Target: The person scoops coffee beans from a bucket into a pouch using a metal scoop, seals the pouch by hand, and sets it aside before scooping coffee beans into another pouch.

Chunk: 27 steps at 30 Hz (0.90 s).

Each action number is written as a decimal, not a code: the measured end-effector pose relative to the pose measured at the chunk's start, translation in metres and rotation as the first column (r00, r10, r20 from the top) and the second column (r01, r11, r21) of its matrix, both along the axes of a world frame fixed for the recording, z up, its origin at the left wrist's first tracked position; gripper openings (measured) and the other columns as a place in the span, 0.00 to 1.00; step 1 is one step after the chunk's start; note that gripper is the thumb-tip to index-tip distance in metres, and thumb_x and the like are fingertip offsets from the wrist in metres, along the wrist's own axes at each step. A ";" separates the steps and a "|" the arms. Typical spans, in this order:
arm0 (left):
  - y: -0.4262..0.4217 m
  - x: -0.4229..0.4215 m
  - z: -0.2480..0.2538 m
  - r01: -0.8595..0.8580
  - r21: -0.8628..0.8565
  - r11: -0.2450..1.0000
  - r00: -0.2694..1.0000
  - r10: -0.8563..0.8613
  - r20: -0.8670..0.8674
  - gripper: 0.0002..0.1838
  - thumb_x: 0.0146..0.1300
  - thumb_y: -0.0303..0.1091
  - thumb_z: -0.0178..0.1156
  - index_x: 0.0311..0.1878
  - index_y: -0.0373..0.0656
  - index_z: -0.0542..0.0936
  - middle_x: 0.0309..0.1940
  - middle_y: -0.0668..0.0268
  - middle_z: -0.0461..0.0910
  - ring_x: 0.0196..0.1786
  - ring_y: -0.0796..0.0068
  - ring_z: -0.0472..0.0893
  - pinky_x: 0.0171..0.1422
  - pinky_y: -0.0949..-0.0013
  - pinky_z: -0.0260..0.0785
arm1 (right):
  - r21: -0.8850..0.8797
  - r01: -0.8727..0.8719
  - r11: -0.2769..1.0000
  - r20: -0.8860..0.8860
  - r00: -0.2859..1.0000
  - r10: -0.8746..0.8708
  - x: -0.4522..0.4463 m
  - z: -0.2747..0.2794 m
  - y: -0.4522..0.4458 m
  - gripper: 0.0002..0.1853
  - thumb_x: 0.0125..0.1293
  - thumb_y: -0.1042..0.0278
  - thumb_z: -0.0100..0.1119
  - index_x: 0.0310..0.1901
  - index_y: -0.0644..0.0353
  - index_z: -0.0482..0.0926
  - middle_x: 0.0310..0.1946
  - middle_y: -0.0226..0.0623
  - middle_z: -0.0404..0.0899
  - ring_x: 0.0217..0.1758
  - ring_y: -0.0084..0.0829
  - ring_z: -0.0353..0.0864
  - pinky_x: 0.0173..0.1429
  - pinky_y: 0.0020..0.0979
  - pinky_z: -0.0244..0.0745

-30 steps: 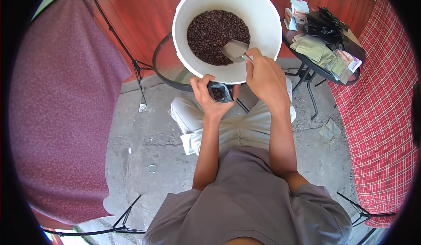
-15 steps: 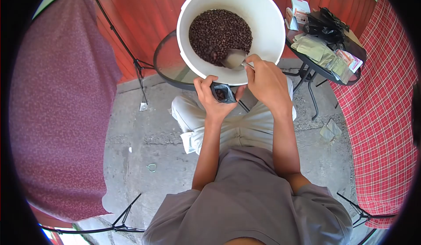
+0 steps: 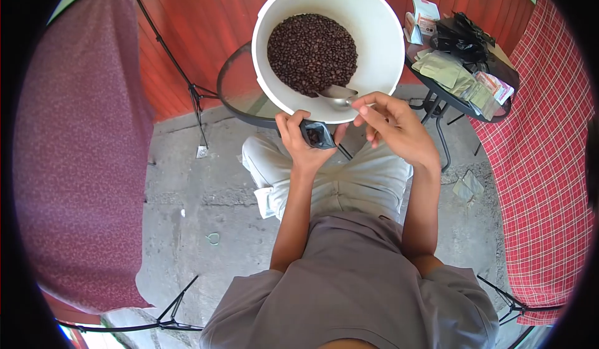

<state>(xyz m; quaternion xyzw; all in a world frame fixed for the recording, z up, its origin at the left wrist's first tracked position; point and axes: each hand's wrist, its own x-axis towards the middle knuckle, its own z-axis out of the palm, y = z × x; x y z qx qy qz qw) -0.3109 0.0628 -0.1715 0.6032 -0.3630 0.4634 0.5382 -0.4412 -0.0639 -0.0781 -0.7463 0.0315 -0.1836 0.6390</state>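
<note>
Red boards [image 3: 187, 43] back the place, with a round glass surface [image 3: 240, 90] standing before them on a concrete floor [image 3: 187, 218]. Just in front of the bucket [image 3: 380, 55] is a small dark pouch [image 3: 319, 135], its mouth open upward and some beans inside. Fingers of the left hand [image 3: 301, 140] are wrapped around it, gripping both sides. In the white bucket, a scoop [image 3: 340, 95] sits at the near edge of the dark beans [image 3: 312, 52], close to the inner wall. The right hand [image 3: 399, 127] reaches over the rim, its thumb and forefinger closed on the scoop's handle, the other fingers curled. Right of the bucket, a second round surface [image 3: 438, 89] carries a box [image 3: 425, 17], black bags [image 3: 462, 37] and pale packets [image 3: 446, 68]. Farther out hang a purple cloth [image 3: 81, 149] at left and a red checked cloth [image 3: 546, 174] at right.
</note>
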 end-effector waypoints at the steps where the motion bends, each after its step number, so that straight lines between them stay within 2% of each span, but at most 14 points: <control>1: 0.001 0.000 -0.002 0.007 0.008 1.000 1.000 -0.007 0.004 0.37 0.33 0.40 0.83 0.46 0.42 0.72 0.38 0.61 0.68 0.41 0.60 0.69 0.39 0.59 0.65 | 0.041 -0.021 0.999 -0.006 1.000 0.021 -0.002 -0.003 0.001 0.14 0.73 0.61 0.57 0.49 0.64 0.80 0.28 0.32 0.79 0.24 0.16 0.74 0.26 0.22 0.69; 3: 0.001 -0.001 -0.004 0.007 0.017 1.000 1.000 -0.008 0.019 0.37 0.34 0.39 0.83 0.46 0.42 0.72 0.38 0.61 0.68 0.41 0.60 0.69 0.38 0.59 0.65 | 0.127 -0.062 0.990 -0.017 0.998 0.065 -0.007 -0.009 0.001 0.14 0.75 0.62 0.56 0.51 0.64 0.79 0.26 0.30 0.77 0.22 0.13 0.72 0.23 0.17 0.66; 6: 0.001 -0.004 -0.007 -0.001 0.019 1.000 1.000 0.000 0.024 0.37 0.34 0.39 0.83 0.47 0.42 0.72 0.38 0.61 0.68 0.41 0.60 0.69 0.38 0.59 0.65 | 0.140 -0.102 0.985 -0.007 0.995 0.104 -0.011 -0.021 -0.006 0.15 0.76 0.59 0.55 0.52 0.64 0.79 0.26 0.32 0.78 0.21 0.14 0.71 0.22 0.19 0.64; 9: 0.001 -0.005 -0.010 0.006 0.023 1.000 1.000 -0.006 -0.015 0.37 0.33 0.38 0.84 0.47 0.42 0.72 0.38 0.60 0.68 0.41 0.60 0.70 0.39 0.59 0.66 | 0.345 -0.159 0.925 0.097 0.986 0.134 -0.010 -0.027 -0.008 0.16 0.77 0.58 0.52 0.52 0.63 0.79 0.25 0.32 0.78 0.20 0.15 0.71 0.21 0.18 0.63; 12: 0.002 -0.006 -0.013 0.017 0.020 1.000 0.999 -0.016 -0.049 0.39 0.32 0.37 0.85 0.49 0.42 0.73 0.40 0.60 0.68 0.41 0.60 0.72 0.41 0.59 0.67 | 0.393 -0.122 0.911 0.081 0.992 0.098 -0.007 -0.035 -0.007 0.17 0.78 0.56 0.50 0.52 0.63 0.79 0.25 0.32 0.78 0.19 0.16 0.70 0.20 0.19 0.63; 14: 0.005 -0.005 -0.016 0.025 0.024 0.999 0.996 -0.023 -0.082 0.42 0.31 0.37 0.86 0.51 0.43 0.72 0.42 0.61 0.67 0.42 0.61 0.73 0.45 0.60 0.68 | 0.349 -0.102 0.932 0.067 0.994 0.083 -0.005 -0.038 -0.006 0.17 0.78 0.57 0.50 0.52 0.63 0.79 0.25 0.33 0.78 0.18 0.16 0.70 0.20 0.19 0.63; 21: 0.008 -0.004 -0.016 0.011 0.032 0.999 0.992 -0.007 -0.128 0.43 0.31 0.37 0.86 0.53 0.43 0.73 0.42 0.61 0.68 0.42 0.63 0.74 0.45 0.62 0.68 | 0.219 -0.054 0.974 0.070 0.997 0.039 -0.002 -0.044 -0.005 0.13 0.77 0.63 0.52 0.50 0.64 0.79 0.24 0.33 0.78 0.16 0.14 0.70 0.18 0.19 0.62; 27: 0.013 -0.005 -0.013 0.018 0.038 0.999 0.989 -0.012 -0.146 0.42 0.32 0.36 0.85 0.54 0.42 0.72 0.42 0.60 0.68 0.42 0.62 0.74 0.44 0.62 0.69 | 0.201 0.007 0.980 0.061 0.998 -0.020 -0.002 -0.044 -0.005 0.12 0.77 0.65 0.52 0.50 0.65 0.79 0.23 0.34 0.78 0.15 0.14 0.71 0.17 0.19 0.62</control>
